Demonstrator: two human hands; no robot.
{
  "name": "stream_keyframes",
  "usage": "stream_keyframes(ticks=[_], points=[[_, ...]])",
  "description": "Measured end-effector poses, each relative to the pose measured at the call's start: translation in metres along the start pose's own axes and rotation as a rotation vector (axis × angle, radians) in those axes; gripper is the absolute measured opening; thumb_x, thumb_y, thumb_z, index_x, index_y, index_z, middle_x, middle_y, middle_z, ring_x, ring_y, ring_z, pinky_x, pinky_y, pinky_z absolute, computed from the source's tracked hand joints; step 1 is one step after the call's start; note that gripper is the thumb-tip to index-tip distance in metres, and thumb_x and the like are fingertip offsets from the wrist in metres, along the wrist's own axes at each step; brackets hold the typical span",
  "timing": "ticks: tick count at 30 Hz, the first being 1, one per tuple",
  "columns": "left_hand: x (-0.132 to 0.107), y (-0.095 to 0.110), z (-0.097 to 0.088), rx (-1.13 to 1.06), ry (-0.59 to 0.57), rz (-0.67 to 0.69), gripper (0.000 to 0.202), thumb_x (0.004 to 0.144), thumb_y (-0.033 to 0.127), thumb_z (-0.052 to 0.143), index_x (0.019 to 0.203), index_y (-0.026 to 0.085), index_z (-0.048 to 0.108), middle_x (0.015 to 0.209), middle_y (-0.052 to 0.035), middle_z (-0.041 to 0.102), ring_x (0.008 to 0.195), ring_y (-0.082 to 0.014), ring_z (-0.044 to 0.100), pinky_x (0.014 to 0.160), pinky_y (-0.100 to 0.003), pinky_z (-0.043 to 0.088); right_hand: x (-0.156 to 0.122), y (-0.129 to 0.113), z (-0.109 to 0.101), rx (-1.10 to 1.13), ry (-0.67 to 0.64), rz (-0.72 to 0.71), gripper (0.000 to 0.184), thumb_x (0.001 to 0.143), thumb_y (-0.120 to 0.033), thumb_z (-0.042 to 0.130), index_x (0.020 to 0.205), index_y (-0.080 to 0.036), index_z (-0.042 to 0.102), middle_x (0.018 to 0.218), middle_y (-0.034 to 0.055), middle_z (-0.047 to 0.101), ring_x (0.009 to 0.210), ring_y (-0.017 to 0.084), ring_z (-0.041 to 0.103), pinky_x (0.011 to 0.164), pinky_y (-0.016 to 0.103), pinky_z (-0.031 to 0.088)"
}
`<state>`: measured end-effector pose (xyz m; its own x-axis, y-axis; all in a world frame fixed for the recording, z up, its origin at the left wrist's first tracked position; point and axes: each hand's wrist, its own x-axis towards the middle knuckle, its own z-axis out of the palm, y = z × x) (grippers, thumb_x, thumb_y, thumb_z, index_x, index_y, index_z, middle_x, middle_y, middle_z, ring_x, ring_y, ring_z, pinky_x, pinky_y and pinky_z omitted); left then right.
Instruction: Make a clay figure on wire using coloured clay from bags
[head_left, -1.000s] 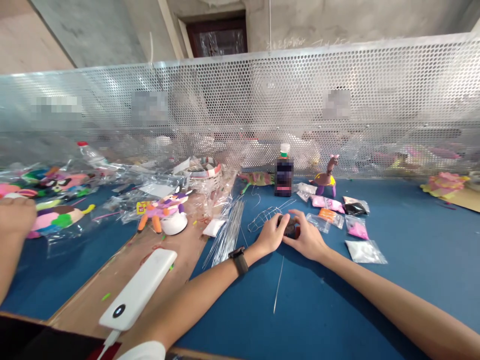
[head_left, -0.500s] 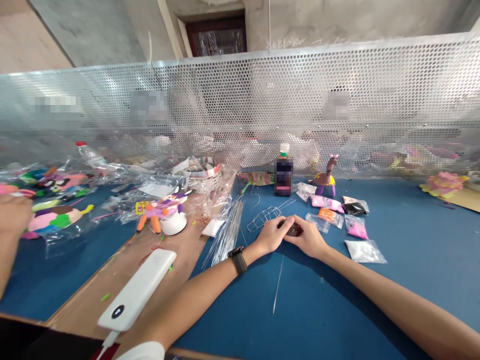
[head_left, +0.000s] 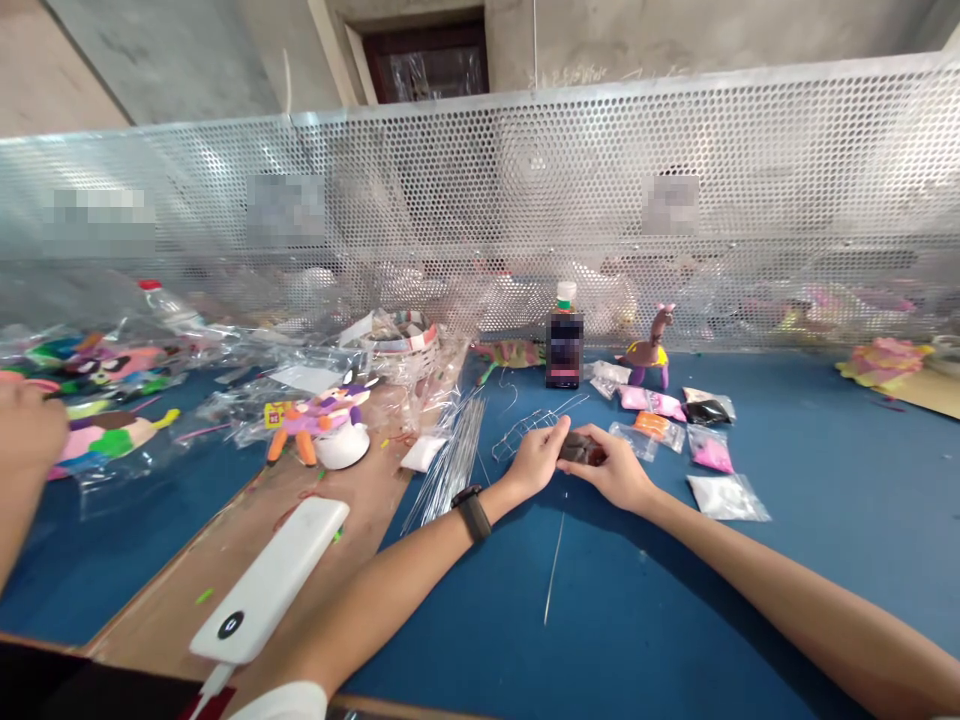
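Note:
Between my two hands is a dark brown lump (head_left: pixel 580 449), which looks like modelling clay, possibly in a clear wrapper. My left hand (head_left: pixel 537 461) grips its left side, thumb on top. Fingers of my right hand (head_left: pixel 619 470) curl around the right end. Just behind my left hand lies a bent wire frame (head_left: pixel 517 432), partly hidden by it. A single straight wire (head_left: pixel 554 570) rests on the blue table below the hands. Left of my left hand is a bundle of silver wires (head_left: pixel 454 460).
Small bags of coloured clay (head_left: pixel 651 402) lie to the right, near a llama-like clay figure (head_left: pixel 651 350) and a dark bottle (head_left: pixel 564 345). A white power bank (head_left: pixel 270 580) is at lower left. Another person's hand (head_left: pixel 30 430) shows at the left edge, near clay figures.
My left thumb has lifted and the hands have parted slightly, so more of the brown lump shows. The camera view has shifted a little.

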<state>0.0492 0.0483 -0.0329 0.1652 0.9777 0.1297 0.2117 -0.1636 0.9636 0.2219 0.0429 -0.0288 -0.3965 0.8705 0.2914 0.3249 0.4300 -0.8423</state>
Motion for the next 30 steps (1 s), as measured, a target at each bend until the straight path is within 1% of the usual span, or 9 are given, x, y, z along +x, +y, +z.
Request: stream_keyframes(ticks=[3, 6, 11, 15, 18, 21, 25, 28, 30], points=[[0.001, -0.001, 0.001, -0.039, 0.004, -0.023, 0.073, 0.096, 0.078, 0.034, 0.058, 0.019, 0.053, 0.05, -0.0003, 0.051, 0.052, -0.0147, 0.051, 0.056, -0.028, 0.038, -0.001, -0.001, 0.001, -0.021, 0.043, 0.051, 0.041, 0.088, -0.058, 0.072, 0.109, -0.023, 0.067, 0.082, 0.0012, 0.075, 0.064, 0.018, 0.064, 0.062, 0.03, 0.05], [0.002, -0.001, 0.001, -0.014, 0.034, -0.021, 0.071, 0.096, 0.077, 0.036, 0.057, 0.019, 0.05, 0.048, 0.0014, 0.048, 0.049, -0.0132, 0.046, 0.056, -0.028, 0.036, 0.0, -0.004, 0.001, -0.022, 0.169, 0.099, 0.044, 0.091, -0.062, 0.065, 0.108, -0.022, 0.066, 0.085, 0.0027, 0.074, 0.066, 0.018, 0.064, 0.063, 0.03, 0.05], [0.002, -0.001, 0.001, 0.033, 0.044, 0.0, 0.07, 0.098, 0.074, 0.038, 0.055, 0.02, 0.045, 0.049, 0.0017, 0.046, 0.051, -0.0126, 0.045, 0.056, -0.028, 0.033, 0.004, 0.0, 0.0, 0.033, 0.353, 0.146, 0.051, 0.094, -0.069, 0.055, 0.103, -0.02, 0.062, 0.083, 0.0036, 0.07, 0.068, 0.019, 0.061, 0.062, 0.03, 0.049], [0.001, -0.005, 0.001, 0.002, 0.025, -0.004, 0.067, 0.097, 0.075, 0.04, 0.059, 0.02, 0.044, 0.051, 0.0027, 0.045, 0.051, -0.0121, 0.043, 0.054, -0.028, 0.032, 0.007, 0.008, -0.001, 0.048, 0.418, 0.158, 0.048, 0.095, -0.068, 0.054, 0.103, -0.021, 0.059, 0.085, 0.0045, 0.068, 0.072, 0.021, 0.063, 0.066, 0.032, 0.051], [0.001, -0.007, 0.001, -0.024, 0.009, -0.017, 0.065, 0.097, 0.075, 0.04, 0.063, 0.021, 0.043, 0.052, 0.0033, 0.045, 0.049, -0.0113, 0.041, 0.052, -0.027, 0.031, 0.007, 0.01, -0.001, 0.031, 0.449, 0.156, 0.046, 0.095, -0.066, 0.054, 0.103, -0.021, 0.057, 0.087, 0.0056, 0.068, 0.075, 0.022, 0.063, 0.071, 0.035, 0.053], [0.001, -0.007, 0.001, -0.085, 0.036, -0.038, 0.061, 0.096, 0.076, 0.042, 0.069, 0.021, 0.046, 0.053, 0.0044, 0.046, 0.044, -0.0097, 0.039, 0.047, -0.025, 0.031, 0.006, 0.007, -0.001, 0.015, 0.415, 0.153, 0.042, 0.094, -0.061, 0.055, 0.104, -0.021, 0.056, 0.087, 0.0053, 0.068, 0.071, 0.022, 0.062, 0.067, 0.034, 0.052], [0.002, -0.008, 0.001, -0.193, 0.101, -0.069, 0.06, 0.095, 0.078, 0.04, 0.075, 0.021, 0.046, 0.057, 0.0054, 0.047, 0.038, -0.008, 0.039, 0.039, -0.023, 0.03, 0.002, 0.001, -0.002, -0.001, 0.265, 0.162, 0.038, 0.094, -0.058, 0.053, 0.108, -0.023, 0.054, 0.073, -0.0014, 0.062, 0.057, 0.019, 0.055, 0.055, 0.031, 0.044], [0.002, -0.008, 0.001, -0.207, 0.137, -0.047, 0.061, 0.095, 0.078, 0.04, 0.076, 0.021, 0.046, 0.058, 0.0052, 0.048, 0.037, -0.0078, 0.042, 0.038, -0.022, 0.033, -0.003, -0.002, -0.002, -0.08, 0.156, 0.132, 0.038, 0.099, -0.057, 0.047, 0.116, -0.024, 0.053, 0.067, -0.0041, 0.059, 0.056, 0.019, 0.056, 0.056, 0.031, 0.042], [0.003, -0.008, 0.001, -0.205, 0.146, -0.032, 0.061, 0.095, 0.079, 0.039, 0.076, 0.021, 0.046, 0.058, 0.0048, 0.049, 0.037, -0.0081, 0.044, 0.037, -0.022, 0.034, -0.006, -0.002, -0.001, -0.166, 0.113, 0.091, 0.038, 0.102, -0.056, 0.044, 0.119, -0.024, 0.053, 0.068, -0.0035, 0.061, 0.059, 0.021, 0.06, 0.059, 0.031, 0.043]])
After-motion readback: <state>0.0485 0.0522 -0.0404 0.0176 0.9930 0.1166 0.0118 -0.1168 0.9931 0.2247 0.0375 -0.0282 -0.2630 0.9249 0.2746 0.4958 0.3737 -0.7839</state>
